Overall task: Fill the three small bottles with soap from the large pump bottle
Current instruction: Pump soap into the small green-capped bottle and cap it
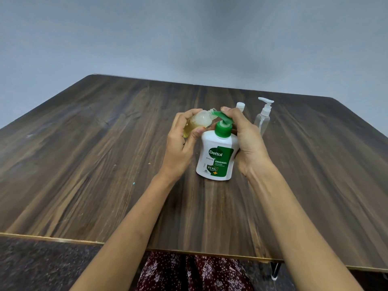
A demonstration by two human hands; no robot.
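1. I have the Dettol pump bottle (216,158) standing upright on the wooden table (84,164), near the middle; my right hand (245,139) wraps its far and right side, and the fingertips press down on the green pump head (223,120).
2. My left hand (182,139) curls round a small clear bottle (199,122), fingers over the top and thumb beneath; the bottle is tilted, its open mouth touching the pump spout, just left of the big bottle.
3. That small bottle shows yellowish soap in its lower part and froth nearer the neck; I judge it partly filled, not yet full.
4. To the far right stands a clear pump-top bottle (262,118), upright and apparently empty; between it and my right hand a white cap (240,106) pokes up, most likely the third small bottle, though its body is hidden and I cannot tell its fill.
5. So I reckon the task is in its first third: one bottle under way; at least one, probably two, left to fill; the held bottle's own cap is not in sight.
6. Below the near table edge I see patterned red fabric (189,271).
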